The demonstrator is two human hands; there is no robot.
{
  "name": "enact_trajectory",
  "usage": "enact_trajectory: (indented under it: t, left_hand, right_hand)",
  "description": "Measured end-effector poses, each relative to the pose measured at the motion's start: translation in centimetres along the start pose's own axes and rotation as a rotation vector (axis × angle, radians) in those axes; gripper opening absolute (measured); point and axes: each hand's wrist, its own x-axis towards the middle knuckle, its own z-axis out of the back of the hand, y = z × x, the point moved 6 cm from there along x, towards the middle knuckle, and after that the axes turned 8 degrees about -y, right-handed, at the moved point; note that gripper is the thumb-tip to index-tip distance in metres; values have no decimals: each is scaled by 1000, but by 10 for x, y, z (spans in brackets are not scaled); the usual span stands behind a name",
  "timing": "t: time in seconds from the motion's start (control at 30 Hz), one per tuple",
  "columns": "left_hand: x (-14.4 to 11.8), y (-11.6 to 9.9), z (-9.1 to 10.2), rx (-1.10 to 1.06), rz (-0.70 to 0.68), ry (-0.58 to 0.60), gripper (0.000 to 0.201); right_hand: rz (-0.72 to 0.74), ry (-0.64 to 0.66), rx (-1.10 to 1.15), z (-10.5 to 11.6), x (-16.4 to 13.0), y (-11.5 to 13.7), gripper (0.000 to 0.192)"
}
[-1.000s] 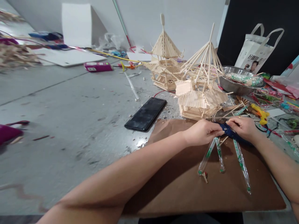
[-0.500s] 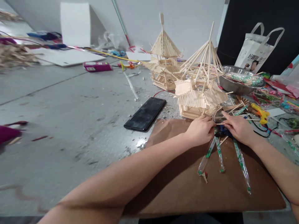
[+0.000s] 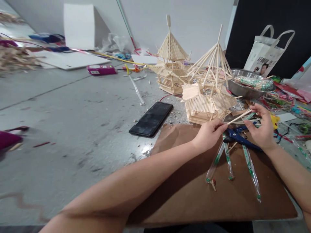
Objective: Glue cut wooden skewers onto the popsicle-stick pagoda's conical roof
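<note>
A pair of thin wooden sticks, like chopsticks (image 3: 239,117), slants up to the right between my hands. My left hand (image 3: 211,133) is closed, pinching their lower left end. The fingertips of my right hand (image 3: 262,127) touch or nearly touch the upper end, with the thumb spread apart. Beneath lie blue-handled pliers or cutters (image 3: 239,137), partly behind my right hand. Several clear wrappers with green print (image 3: 251,171) lie on the brown board (image 3: 184,194). Just beyond my left hand stands a stick-built pavilion model (image 3: 206,102) with an open-ribbed roof.
A second stick pavilion (image 3: 171,64) stands behind. A black phone (image 3: 152,119) lies left of the board. To the right are a yellow glue gun (image 3: 275,121), partly hidden, and a metal bowl (image 3: 245,92) of wrapped sticks. A white bag (image 3: 264,55) leans behind the bowl.
My right hand has lifted and moved right, its thumb spreading from the fingers. The sticks now tilt upward, and the blue tool shows more. My left hand has hardly moved.
</note>
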Motion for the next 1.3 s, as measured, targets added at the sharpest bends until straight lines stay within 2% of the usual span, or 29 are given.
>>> enact_trajectory:
  t: [0.1,0.2,0.33,0.43,0.57,0.7,0.8,0.9,1.07,1.17,1.3]
  left_hand:
    - [-3,-10,5,-238,33,-61,22]
    - [-1,-23,19,-408,61,-168,19]
    - [8,-29,37,-679,189,-260,19]
    - [17,-28,47,-785,247,-305,19]
    - [27,-24,53,-850,297,-329,17]
    - [36,-20,54,-871,350,-337,14]
    - [43,-19,52,-867,360,-309,12]
    - [49,-18,50,-859,344,-274,14]
    - [57,-17,54,-836,310,-270,18]
    - [59,-20,55,-823,308,-265,17]
    - [60,-22,54,-834,312,-255,17]
  right_hand:
    - [-109,86,120,-5,0,-4,36]
    - [-98,175,82,-9,-2,4,24]
    - [-110,185,49,-10,-3,7,18]
    - [-126,172,56,-9,0,4,16]
    - [-105,169,79,-8,14,9,16]
    - [-71,114,40,-5,40,25,16]
    - [-134,98,101,-9,64,35,14]
    - [-270,115,264,-25,86,37,12]
    - [-488,218,539,-66,113,39,10]
    - [-545,254,579,-81,124,42,16]
    - [-606,286,563,-91,132,48,24]
